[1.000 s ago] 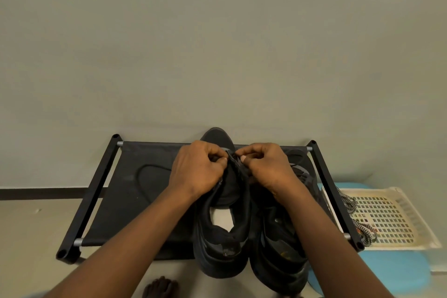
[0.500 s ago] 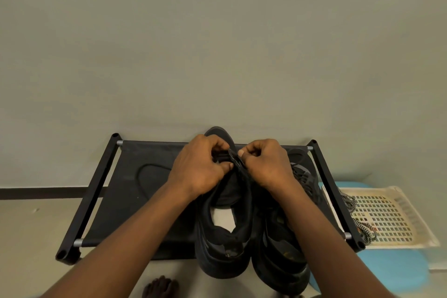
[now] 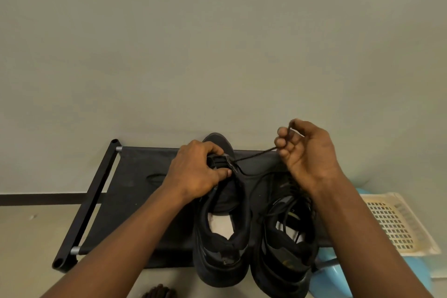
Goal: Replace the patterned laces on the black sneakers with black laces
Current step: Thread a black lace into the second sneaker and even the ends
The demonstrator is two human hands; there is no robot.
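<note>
Pale floor (image 3: 29, 237) runs under a low black fabric shoe rack (image 3: 135, 191), where a pair of black sneakers stands side by side, heels toward the camera, apparently so the eyelets face away within easy reach. Loose dark lacing lies across the opening of the right-side sneaker (image 3: 283, 266), suggesting it has already been relaced, though that cannot be confirmed. Work centres on the left-side sneaker (image 3: 222, 261). The person's left hand (image 3: 196, 172) curls around the front of its throat, thumb pressed beside an eyelet, likely bracing the upper against the pull. A black lace (image 3: 256, 154) runs taut from that eyelet up to the right hand (image 3: 307, 152), raised above the rack's far rail, where thumb and fingers pinch the cord to draw its slack through. To the right, partly behind the forearm, a cream perforated plastic basket (image 3: 396, 222) rests on a blue plastic stool or tub (image 3: 338, 278). No patterned lace can be made out. A plain grey-green wall (image 3: 217, 55) fills the background.
</note>
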